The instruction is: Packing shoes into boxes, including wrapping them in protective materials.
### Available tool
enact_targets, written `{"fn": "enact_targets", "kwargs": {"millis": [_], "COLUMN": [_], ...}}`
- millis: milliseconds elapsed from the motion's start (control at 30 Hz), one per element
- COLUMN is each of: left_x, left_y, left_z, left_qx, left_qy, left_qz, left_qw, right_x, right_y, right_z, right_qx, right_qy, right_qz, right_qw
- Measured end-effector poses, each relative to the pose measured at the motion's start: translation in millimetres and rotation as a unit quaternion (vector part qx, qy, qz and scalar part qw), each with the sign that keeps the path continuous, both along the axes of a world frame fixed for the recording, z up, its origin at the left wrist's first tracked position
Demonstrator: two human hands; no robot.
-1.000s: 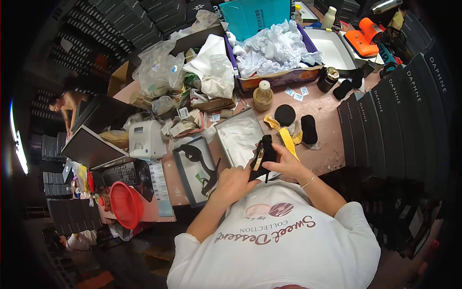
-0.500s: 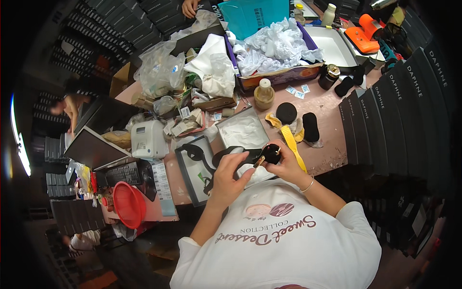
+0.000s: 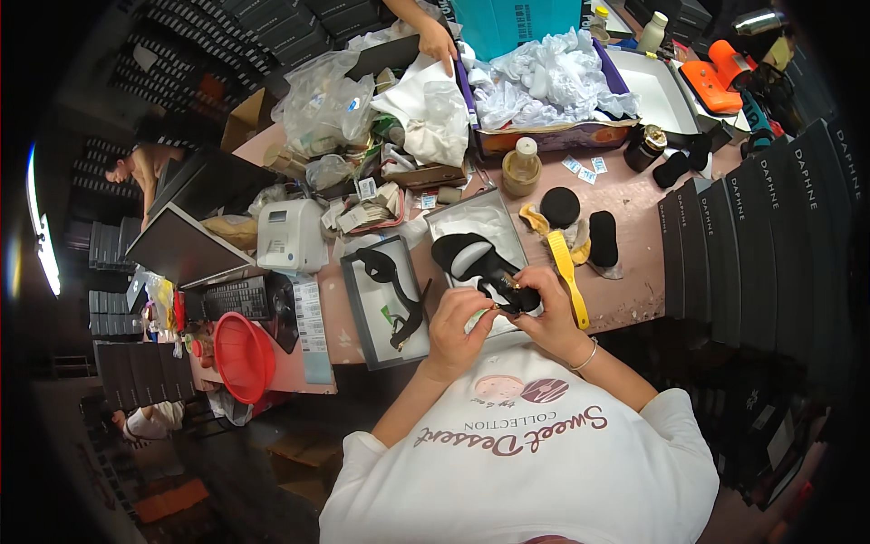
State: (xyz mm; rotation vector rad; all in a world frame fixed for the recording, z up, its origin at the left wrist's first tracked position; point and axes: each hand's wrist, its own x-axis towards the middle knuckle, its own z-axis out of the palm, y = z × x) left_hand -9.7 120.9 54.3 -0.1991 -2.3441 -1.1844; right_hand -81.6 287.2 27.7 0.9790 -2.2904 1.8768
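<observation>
A black high-heeled sandal (image 3: 476, 257), its pale insole patch showing, is held before my chest with the toe pointing away. My right hand (image 3: 549, 313) grips it around the heel end. Close by, my left hand (image 3: 460, 328) pinches the thin ankle strap near a small gold-coloured buckle; the fingers partly hide it. A matching black sandal (image 3: 405, 304) lies in the grey-edged box tray (image 3: 360, 326) to the left. Beyond my hands is an open box (image 3: 515, 224) lined with white tissue. To the right lies a yellow brush (image 3: 564, 269).
Stacked dark shoe boxes (image 3: 725, 245) wall off the right. Round and oblong black pads (image 3: 603, 238), a bottle of yellowish liquid (image 3: 521, 169) and a purple box (image 3: 544, 138) of crumpled paper stand beyond. A label printer (image 3: 288, 238) and red basin (image 3: 243, 358) are left. Another person's hand (image 3: 438, 43) reaches in.
The sandal has turned, bringing its toe and insole into sight. My left fingers have closed in on the strap. Another person's hand has come down to the white paper at the far side.
</observation>
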Motion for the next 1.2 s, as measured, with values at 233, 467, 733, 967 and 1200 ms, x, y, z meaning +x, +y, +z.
{"fn": "enact_targets", "kwargs": {"millis": [233,467,733,967,1200], "left_x": [13,-22,-24,-34,-49], "left_y": [-9,-14,7,-18,-50], "left_z": [-53,-73,-55,-38,-81], "left_qx": [0.632,0.808,0.680,0.693,0.678], "left_qy": [-0.269,-0.277,-0.228,-0.177,-0.393], "left_qz": [0.088,-0.015,-0.080,-0.022,0.045], "left_qw": [0.721,0.519,0.692,0.698,0.619], "right_x": [3,8,-43,-33,-34], "right_y": [-6,-1,-28,-46,26], "right_z": [-2,16,4,-22,-53], "right_qx": [-0.018,0.021,0.067,0.086,0.181], "right_qy": [0.081,-0.028,-0.077,0.026,-0.189], "right_qz": [0.014,0.248,0.108,0.066,0.005], "right_qw": [0.996,0.968,0.989,0.994,0.965]}}
